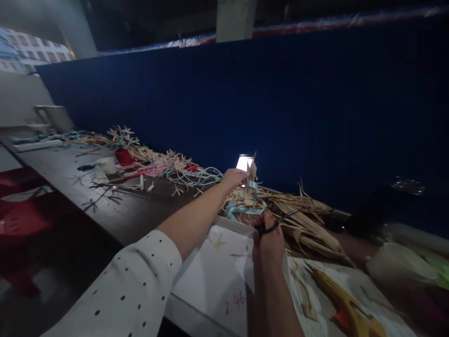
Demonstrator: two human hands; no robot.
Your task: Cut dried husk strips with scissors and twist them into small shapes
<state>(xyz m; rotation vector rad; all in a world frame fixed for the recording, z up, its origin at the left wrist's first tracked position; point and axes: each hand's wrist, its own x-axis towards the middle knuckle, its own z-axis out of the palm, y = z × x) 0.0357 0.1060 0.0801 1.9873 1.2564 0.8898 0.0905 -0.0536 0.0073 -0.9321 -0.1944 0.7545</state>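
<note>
My left hand [236,177] reaches forward, its fingers closed on a pale dried husk piece [252,171] standing upright. Light blue ribbon [247,209] hangs and curls just below, among husk shavings. Nearer to me, my right hand [271,238] grips black-handled scissors [270,228], whose blades point right, away from the ribbon. Under my forearms lies a white board [206,271] with a small straw-coloured star shape and red handwritten marks. The fingertips of my left hand are partly hidden.
Long dried husks [308,210] lie right of the scissors. A yellow glue gun [345,302] rests at lower right, near a blurred pale tub [400,262]. Leftward, blue cord [196,175], a red spool [123,157] and straw flowers crowd the table. A dark blue partition [182,98] stands behind.
</note>
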